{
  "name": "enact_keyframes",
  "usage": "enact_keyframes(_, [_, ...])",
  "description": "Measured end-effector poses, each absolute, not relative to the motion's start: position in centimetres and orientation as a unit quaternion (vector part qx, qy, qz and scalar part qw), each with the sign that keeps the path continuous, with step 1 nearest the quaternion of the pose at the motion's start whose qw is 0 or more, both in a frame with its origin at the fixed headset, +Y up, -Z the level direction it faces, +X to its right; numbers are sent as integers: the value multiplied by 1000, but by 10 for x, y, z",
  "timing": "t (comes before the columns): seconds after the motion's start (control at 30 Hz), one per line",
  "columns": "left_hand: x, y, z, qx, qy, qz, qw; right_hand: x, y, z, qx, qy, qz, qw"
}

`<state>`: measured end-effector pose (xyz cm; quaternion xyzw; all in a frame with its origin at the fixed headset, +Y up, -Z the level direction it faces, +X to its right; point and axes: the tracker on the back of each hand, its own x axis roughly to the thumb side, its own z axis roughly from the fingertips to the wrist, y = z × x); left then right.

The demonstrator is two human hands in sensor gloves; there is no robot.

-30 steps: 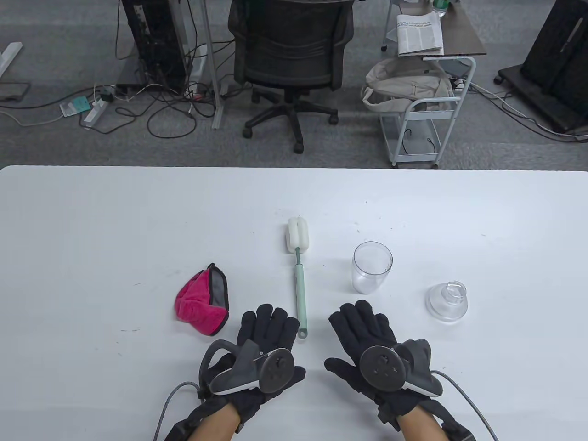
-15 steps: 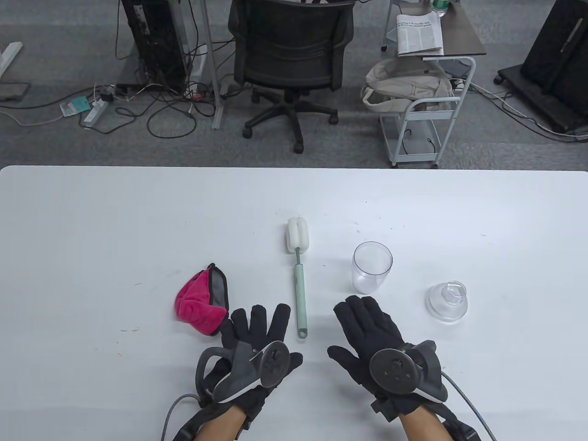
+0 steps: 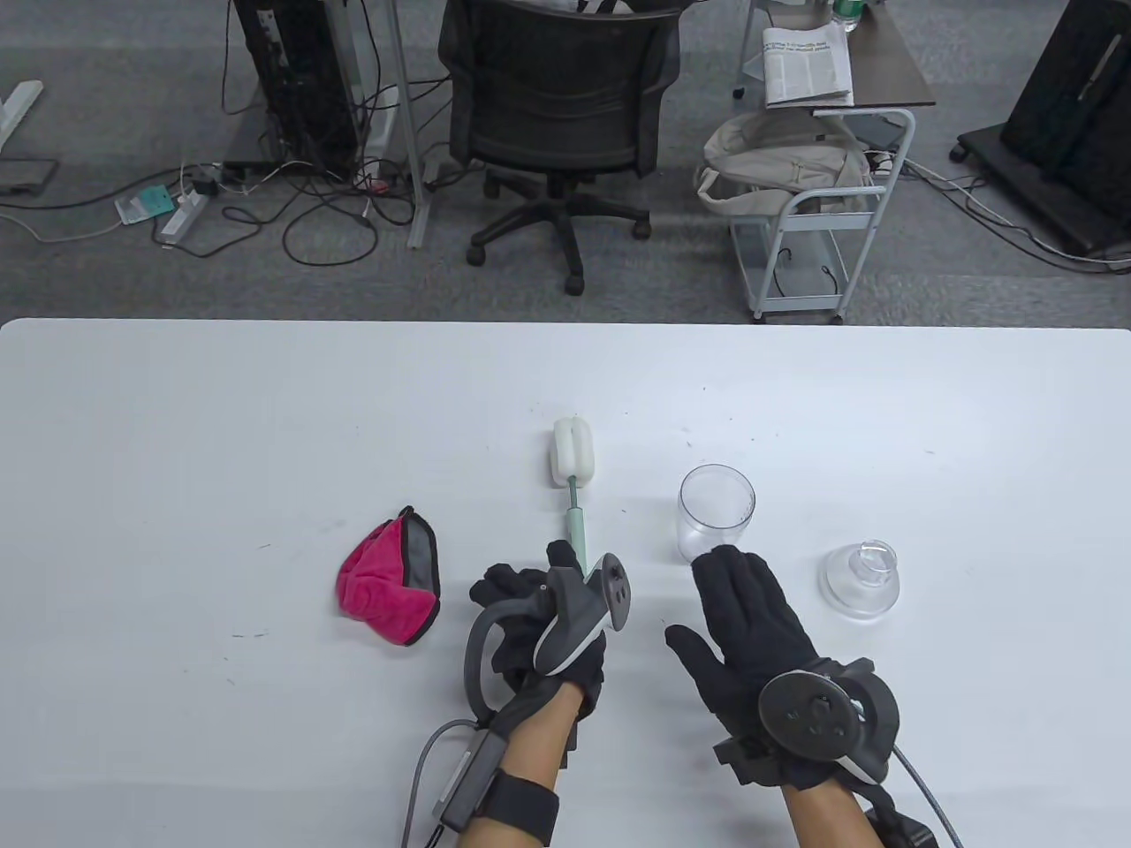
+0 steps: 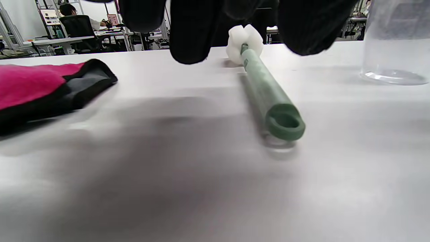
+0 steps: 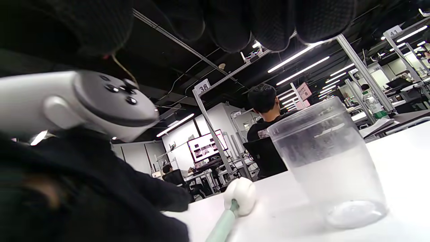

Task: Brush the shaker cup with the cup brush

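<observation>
Shaker cup (image 3: 716, 514) clear glossy plastic; cup brush (image 3: 573, 477) foam head (matt handle).

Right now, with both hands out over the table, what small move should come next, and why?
Probably the left hand should close its fingers around the cup brush handle. The brush lies flat on the table, and the fingers hang just above it, not yet gripping. The right hand is open beside the upright shaker cup, seemingly ready to steady it.

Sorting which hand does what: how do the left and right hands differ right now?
The left hand is over the cup brush handle, fingers curled; the right hand is spread flat, fingertips near the shaker cup, holding nothing. Whether the left already grips is unclear. Both wear black gloves.
</observation>
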<state>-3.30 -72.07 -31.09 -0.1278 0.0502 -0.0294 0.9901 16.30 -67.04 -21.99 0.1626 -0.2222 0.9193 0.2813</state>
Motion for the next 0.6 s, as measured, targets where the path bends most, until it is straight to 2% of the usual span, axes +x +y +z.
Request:
enact_keyframes(0.1, [-23,-722,-321,-119,63,-17,991,165,-669,-219,161,-234,917,281])
enact_keyframes(0.3, [-3,-739,-332,-134,78,-88,984,168,-669,-219,157,-237,915,285])
enact_keyframes(0.4, [0,-749,-333,-131,75,-114,982,167,-669,-219,159,-240,915,284])
enact_keyframes(0.6, [-2,-751,-336,-122,78,-151,978,166,-672,-222,156,-228,917,287])
